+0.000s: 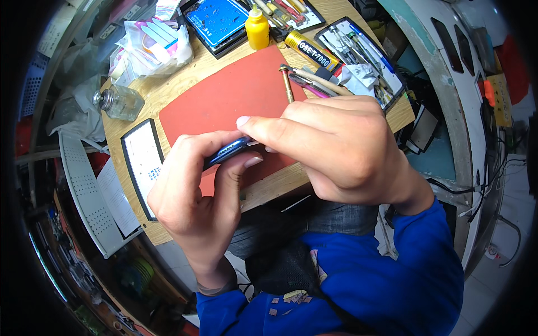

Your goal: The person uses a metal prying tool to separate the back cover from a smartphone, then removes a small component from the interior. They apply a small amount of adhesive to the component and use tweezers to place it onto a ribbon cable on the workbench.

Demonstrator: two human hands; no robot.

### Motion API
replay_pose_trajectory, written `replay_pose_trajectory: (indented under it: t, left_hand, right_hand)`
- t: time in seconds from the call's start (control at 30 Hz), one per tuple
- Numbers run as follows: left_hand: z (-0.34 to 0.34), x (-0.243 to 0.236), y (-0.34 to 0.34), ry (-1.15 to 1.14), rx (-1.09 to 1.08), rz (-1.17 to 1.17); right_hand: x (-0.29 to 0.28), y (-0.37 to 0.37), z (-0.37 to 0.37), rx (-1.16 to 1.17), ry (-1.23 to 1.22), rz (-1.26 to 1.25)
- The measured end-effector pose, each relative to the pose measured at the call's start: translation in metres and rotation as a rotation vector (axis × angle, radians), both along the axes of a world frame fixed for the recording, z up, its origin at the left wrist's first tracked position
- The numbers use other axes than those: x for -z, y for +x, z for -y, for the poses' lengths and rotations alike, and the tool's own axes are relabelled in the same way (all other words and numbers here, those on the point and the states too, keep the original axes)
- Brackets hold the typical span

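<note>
My left hand [196,185] grips a dark blue phone-like device [227,150] on its edge between thumb and fingers, just above a red mat [224,95]. My right hand [330,145] is closed at the device's right end, index fingertip touching its top edge. A thin light piece shows under that fingertip, too hidden to name. Left of the mat lies a black-rimmed white tray [140,145] with small parts in it. Behind my right hand rest a brass screwdriver-like tool [288,89] and several pen-like tools [314,84].
A wooden table [159,235] holds a glass jar [123,103], a bag of packets [154,45], a blue-matted tray [216,19], a yellow bottle [256,31], a yellow-black tube [314,50] and tool trays [358,56]. A perforated white panel [87,185] stands left; cables [471,187] run at the right.
</note>
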State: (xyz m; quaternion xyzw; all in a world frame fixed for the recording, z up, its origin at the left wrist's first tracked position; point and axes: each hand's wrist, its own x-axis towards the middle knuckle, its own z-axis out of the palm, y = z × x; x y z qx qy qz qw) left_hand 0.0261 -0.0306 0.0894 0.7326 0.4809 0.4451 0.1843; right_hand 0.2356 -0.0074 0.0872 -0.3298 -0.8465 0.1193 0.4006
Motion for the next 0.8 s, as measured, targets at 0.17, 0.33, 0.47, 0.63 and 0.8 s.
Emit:
replay_pose_trajectory:
  t: [0.17, 0.33, 0.47, 0.63, 0.8]
  left_hand:
    - [-0.001, 0.003, 0.002, 0.002, -0.015, 0.033]
    - [-0.004, 0.004, 0.000, 0.044, -0.013, 0.005]
    - [-0.004, 0.003, -0.001, 0.072, -0.015, -0.026]
    - [-0.004, 0.002, -0.003, 0.045, -0.013, -0.003]
    - [-0.004, 0.002, -0.005, 0.030, -0.037, 0.014]
  right_hand:
    - [-0.004, -0.006, 0.005, 0.101, 0.082, 0.092]
    - [-0.006, -0.013, 0.010, 0.174, 0.140, 0.190]
    - [-0.012, -0.015, 0.009, 0.163, 0.155, 0.247]
    - [-0.013, -0.021, 0.004, 0.191, 0.297, 0.350]
    - [-0.003, -0.028, 0.000, 0.249, 0.473, 0.354]
